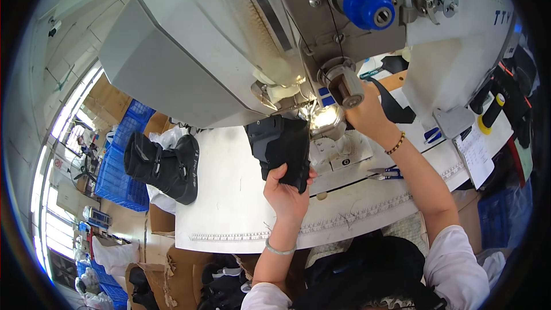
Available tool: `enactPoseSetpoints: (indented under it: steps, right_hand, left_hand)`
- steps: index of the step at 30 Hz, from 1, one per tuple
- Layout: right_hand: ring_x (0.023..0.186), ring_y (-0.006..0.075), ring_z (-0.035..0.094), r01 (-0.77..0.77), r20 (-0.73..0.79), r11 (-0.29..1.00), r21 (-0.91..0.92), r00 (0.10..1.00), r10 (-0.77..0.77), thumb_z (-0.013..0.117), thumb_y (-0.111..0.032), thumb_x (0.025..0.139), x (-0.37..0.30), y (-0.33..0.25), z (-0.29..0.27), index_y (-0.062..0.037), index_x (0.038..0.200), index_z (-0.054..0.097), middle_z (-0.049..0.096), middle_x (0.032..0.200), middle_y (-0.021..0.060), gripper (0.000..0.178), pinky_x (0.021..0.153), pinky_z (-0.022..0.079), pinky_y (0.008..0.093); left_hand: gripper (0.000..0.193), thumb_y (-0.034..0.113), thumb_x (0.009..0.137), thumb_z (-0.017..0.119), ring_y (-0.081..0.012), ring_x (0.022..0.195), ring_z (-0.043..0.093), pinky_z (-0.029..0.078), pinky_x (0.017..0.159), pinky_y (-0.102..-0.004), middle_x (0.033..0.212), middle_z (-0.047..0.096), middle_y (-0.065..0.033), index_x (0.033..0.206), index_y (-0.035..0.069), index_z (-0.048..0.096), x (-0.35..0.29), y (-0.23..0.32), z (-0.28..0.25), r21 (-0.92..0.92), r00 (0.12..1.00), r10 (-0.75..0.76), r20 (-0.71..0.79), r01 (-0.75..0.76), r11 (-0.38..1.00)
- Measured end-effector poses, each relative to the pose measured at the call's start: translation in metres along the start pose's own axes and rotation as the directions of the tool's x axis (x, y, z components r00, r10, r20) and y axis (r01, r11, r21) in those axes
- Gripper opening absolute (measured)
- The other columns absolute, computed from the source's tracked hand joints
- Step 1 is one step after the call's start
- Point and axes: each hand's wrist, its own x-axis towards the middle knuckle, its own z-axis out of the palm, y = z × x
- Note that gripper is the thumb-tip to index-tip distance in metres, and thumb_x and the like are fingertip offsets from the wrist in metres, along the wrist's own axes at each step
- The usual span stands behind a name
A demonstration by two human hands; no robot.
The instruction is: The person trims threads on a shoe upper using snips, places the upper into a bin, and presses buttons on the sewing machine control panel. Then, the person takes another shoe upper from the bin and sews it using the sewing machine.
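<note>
Sewing machine head (229, 40): large, grey-white, nearest the camera, filling the upper frame; blue knob (368, 4) on its front face, metal wheel (343, 83) below it, lit needle area beneath.

Left hand (285, 186): rises from the lower edge, bangle at the wrist; fingers closed around the lower edge of the black shoe upper (281, 148), thumb on its near face.

Black shoe upper: dark grey and black piece, held upright off the surface, its top just beside the lit needle area, under the machine head.

Right hand (364, 116): reaches up behind the metal wheel, beaded bracelet at the wrist; fingers hidden by the machine, so their state cannot be told.

Surface (229, 206): white, with a printed ruler strip along its near edge.

Black boots (163, 166): finished pair lying at the left end of the surface, well apart from the hands.

Thread snips (385, 172): blue-handled, on the surface just beside the right forearm.

Blue crates (123, 166): stacked on the floor to the left.

Cardboard boxes (166, 264): on the floor below the surface.
</note>
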Motion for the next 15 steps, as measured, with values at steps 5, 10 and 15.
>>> enactPoseSetpoints:
  steps: [5,10,15]
  right_hand:
    - [0.065,0.0268,0.055,-0.035,0.002,0.996,0.080,0.999,0.035,0.052,0.003,0.077,-0.005,0.001,0.004,-0.0012,0.093,0.053,0.054,0.084,0.0107,0.017,0.058,0.044,0.0320]
    - [0.065,0.0266,0.055,0.051,-0.047,0.998,0.030,0.998,-0.050,0.051,0.004,0.077,-0.008,0.004,0.008,-0.0006,0.091,0.052,0.054,0.084,0.0106,0.015,0.058,0.044,0.0316]
    - [0.066,0.0266,0.056,-0.030,-0.030,0.995,0.099,0.999,0.033,0.052,0.006,0.076,-0.009,0.003,0.008,-0.0005,0.091,0.052,0.053,0.084,0.0109,0.016,0.059,0.044,0.0312]
  left_hand:
    - [0.036,0.017,0.077,0.049,-0.0319,0.069,0.059,0.048,0.059,-0.0350,0.087,0.060,-0.0173,0.105,-0.006,0.050,-0.010,-0.006,-0.003,-0.218,0.992,-0.119,0.033,0.123,0.968]
    - [0.039,0.019,0.078,0.050,-0.0349,0.078,0.060,0.048,0.066,-0.0372,0.091,0.060,-0.0175,0.109,-0.005,0.049,-0.028,-0.019,-0.003,-0.117,0.984,-0.163,-0.065,0.155,0.981]
    - [0.042,0.022,0.080,0.050,-0.0363,0.084,0.060,0.048,0.072,-0.0386,0.095,0.059,-0.0188,0.113,-0.004,0.047,-0.030,-0.024,0.000,-0.033,0.986,-0.167,0.002,0.167,0.985]
